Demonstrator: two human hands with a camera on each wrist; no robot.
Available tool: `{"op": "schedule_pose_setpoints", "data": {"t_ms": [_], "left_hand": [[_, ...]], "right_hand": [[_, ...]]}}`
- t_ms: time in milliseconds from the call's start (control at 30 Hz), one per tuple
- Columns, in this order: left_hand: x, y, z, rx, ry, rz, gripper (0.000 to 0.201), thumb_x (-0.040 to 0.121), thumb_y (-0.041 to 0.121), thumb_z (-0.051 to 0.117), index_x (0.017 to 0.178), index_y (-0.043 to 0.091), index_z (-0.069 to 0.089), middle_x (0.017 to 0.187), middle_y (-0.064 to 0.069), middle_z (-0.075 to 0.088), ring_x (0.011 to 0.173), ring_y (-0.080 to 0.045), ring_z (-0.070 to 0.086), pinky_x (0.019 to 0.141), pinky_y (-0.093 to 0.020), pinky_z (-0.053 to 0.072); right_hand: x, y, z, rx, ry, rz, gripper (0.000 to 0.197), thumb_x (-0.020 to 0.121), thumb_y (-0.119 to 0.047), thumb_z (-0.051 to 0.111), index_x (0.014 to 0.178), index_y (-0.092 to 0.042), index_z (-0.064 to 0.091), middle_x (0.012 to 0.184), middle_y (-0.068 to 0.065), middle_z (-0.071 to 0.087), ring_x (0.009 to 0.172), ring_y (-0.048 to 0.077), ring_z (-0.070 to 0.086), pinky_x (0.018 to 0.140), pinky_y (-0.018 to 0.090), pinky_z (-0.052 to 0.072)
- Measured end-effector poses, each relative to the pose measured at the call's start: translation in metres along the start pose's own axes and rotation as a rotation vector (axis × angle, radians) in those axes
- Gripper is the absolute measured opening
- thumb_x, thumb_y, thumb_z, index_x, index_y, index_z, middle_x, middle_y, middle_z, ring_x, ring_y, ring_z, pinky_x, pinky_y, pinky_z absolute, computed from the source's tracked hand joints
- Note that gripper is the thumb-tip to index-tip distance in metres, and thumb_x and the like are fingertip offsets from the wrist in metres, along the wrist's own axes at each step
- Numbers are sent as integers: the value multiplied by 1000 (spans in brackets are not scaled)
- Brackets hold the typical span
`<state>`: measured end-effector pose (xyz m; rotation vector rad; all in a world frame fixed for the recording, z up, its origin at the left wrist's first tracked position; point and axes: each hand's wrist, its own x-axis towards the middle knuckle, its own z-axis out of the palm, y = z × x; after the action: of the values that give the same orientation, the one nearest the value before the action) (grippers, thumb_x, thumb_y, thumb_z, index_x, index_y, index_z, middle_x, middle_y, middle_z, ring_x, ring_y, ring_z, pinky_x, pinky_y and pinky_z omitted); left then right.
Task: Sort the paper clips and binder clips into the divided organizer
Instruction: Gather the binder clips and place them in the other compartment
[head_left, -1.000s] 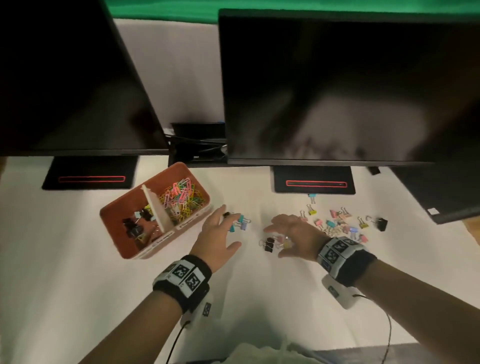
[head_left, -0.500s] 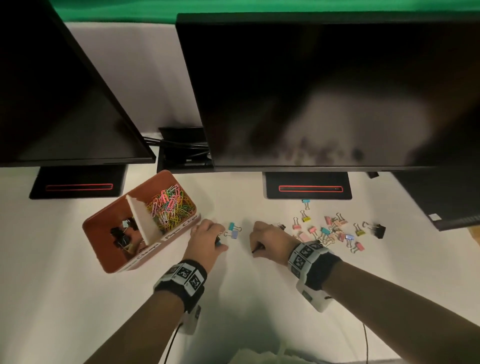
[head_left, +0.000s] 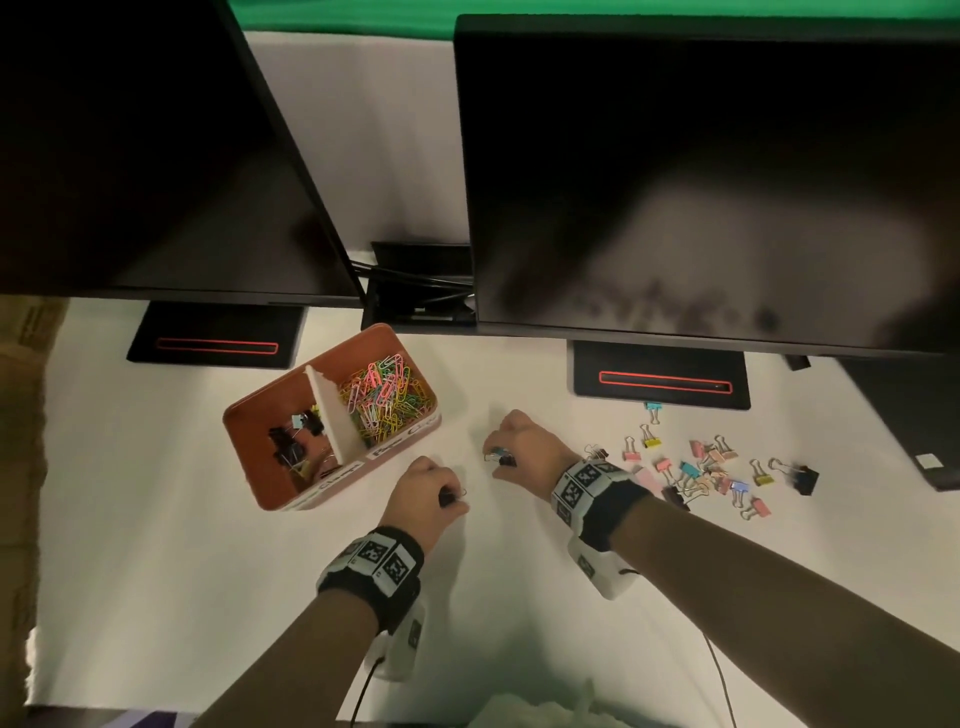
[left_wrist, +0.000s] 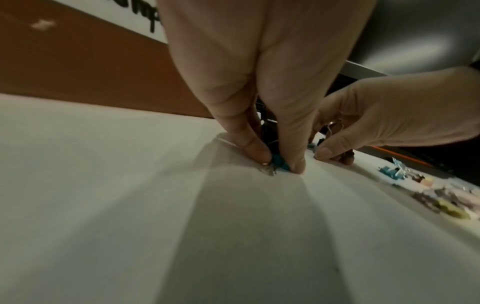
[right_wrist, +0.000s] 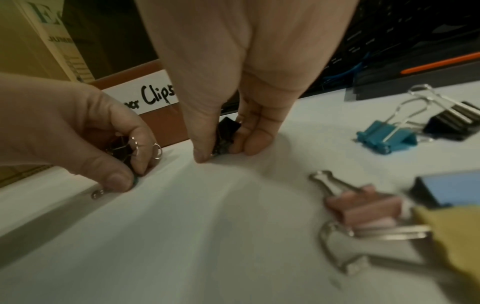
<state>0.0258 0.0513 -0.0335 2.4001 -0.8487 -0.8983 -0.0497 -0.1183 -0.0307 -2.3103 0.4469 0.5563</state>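
Two hands work low on a white tabletop (head_left: 156, 571), near the middle of the head view. Toward the lower centre, the left hand (head_left: 423, 496) has thumb and fingers curled together, pinching binder clips against the table; the left wrist view shows a teal clip (left_wrist: 280, 163) between its fingertips, with something dark above it. Just to its right, the right hand (head_left: 522, 449) is clamped the same way on a black binder clip (right_wrist: 226, 134) (a bit of blue also peeks out in the head view).

Left of the hands sits the brown divided organizer (head_left: 260, 483). Its right compartment holds colourful paper clips (head_left: 382, 397); its left compartment holds a few binder clips (head_left: 293, 436), mostly black. A handwritten label (right_wrist: 153, 95) on its front wall ends in "Clips".

At the right of the frame, a scatter of loose binder clips (head_left: 706, 470) in pink, yellow, blue and black lies on the table. Two dark monitors (head_left: 701, 182) fill the upper frame.
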Motion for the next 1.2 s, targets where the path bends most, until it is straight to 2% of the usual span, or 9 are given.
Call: {"op": "schedule_pose_setpoints", "data": {"t_ms": [267, 400, 500, 700, 867, 967, 1067, 1133, 1200], "left_hand": [[-11, -5, -8, -103, 12, 15, 22, 69, 8, 73, 77, 23, 59, 88, 1, 55, 81, -14, 56, 76, -13, 40], [-19, -6, -13, -199, 55, 52, 26, 67, 2, 74, 76, 22, 60, 87, 4, 54, 75, -11, 56, 67, -2, 42], [-27, -3, -20, -261, 76, 102, 26, 67, 1, 74, 77, 21, 61, 89, 2, 56, 74, -7, 59, 69, -6, 48], [-48, -3, -50, -355, 96, 196, 27, 70, 4, 76, 78, 25, 61, 93, -3, 59, 76, -12, 61, 75, -19, 54], [-59, -23, -97, -362, 310, 152, 30, 68, 4, 78, 78, 28, 63, 95, 5, 56, 80, -10, 62, 77, -17, 53], [-57, -41, -128, -359, 471, 50, 23, 69, 7, 78, 81, 21, 65, 95, 2, 57, 77, -12, 64, 77, -24, 56], [-50, -61, -151, -437, 467, -35, 11, 80, 22, 70, 85, 31, 66, 96, 0, 66, 88, -17, 65, 86, -38, 54], [-51, -62, -162, -492, 414, -71, 11, 87, 37, 57, 93, 35, 66, 100, 1, 67, 98, -19, 64, 93, -44, 51], [-56, -56, -168, -460, 376, -94, 27, 94, 42, 43, 108, 30, 63, 105, 1, 65, 102, -18, 61, 92, -36, 49]], "right_hand": [[-7, 4, 9, -3, 50, 117, 31, 80, -21, 68, 108, -12, 58, 115, 9, 47, 97, 25, 56, 80, 24, 42], [-10, 2, 15, -33, 36, 134, 21, 79, -19, 69, 96, -9, 63, 110, 9, 46, 83, 24, 55, 74, 26, 46], [-11, -1, 21, -70, 29, 122, 16, 79, -16, 66, 93, -8, 65, 109, 10, 46, 78, 23, 53, 72, 28, 46], [-23, -14, 22, -125, 37, -15, 12, 83, -15, 55, 92, -11, 61, 101, 7, 60, 90, 24, 57, 77, 29, 44], [-29, -63, 9, 14, 115, -210, 8, 83, -13, 60, 90, -10, 60, 93, 6, 66, 78, 17, 57, 76, 31, 49], [-17, -114, 3, 94, 175, -376, 7, 83, -12, 62, 90, -13, 59, 94, 4, 65, 82, 15, 58, 77, 27, 49], [5, -166, 2, 120, 212, -461, 12, 84, -15, 63, 95, -14, 57, 98, 4, 63, 89, 17, 60, 80, 29, 50], [18, -190, 2, 105, 229, -426, 27, 85, -27, 63, 108, -17, 53, 108, 4, 59, 94, 18, 59, 82, 31, 51], [23, -198, -1, 112, 221, -362, 42, 86, -37, 60, 123, -21, 45, 120, 4, 53, 100, 18, 57, 86, 34, 52]]}}
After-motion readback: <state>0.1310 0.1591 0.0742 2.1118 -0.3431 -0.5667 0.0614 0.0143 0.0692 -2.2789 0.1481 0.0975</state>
